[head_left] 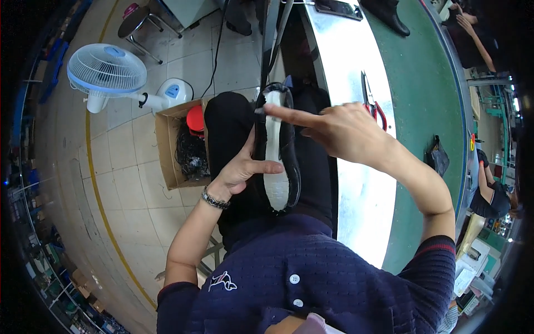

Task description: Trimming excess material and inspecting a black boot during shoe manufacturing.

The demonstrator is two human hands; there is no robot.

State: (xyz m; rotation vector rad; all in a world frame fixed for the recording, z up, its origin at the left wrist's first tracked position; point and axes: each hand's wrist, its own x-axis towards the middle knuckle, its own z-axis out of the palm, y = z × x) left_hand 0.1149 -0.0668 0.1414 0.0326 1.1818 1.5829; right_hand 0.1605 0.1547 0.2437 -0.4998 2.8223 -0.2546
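Observation:
Over my lap stands a black shoe upper (290,158) with its underside facing me, a pale white sole board (273,142) running down the middle. My left hand (245,167) grips it from the left side, thumb lying across the pale board. From the right comes my right hand (350,131), index finger stretched over the top part of the underside to its left edge, the other fingers loosely curled. Something small and grey shows at that fingertip, too small to name. What supports the shoe underneath is hidden.
To my right runs a shiny metal ledge (361,206) carrying red-handled cutters (378,114) and a phone (338,8), beside a green belt (414,111) with a black boot (389,15). A cardboard box (169,156) and a fan (108,69) stand left. Other people are far right.

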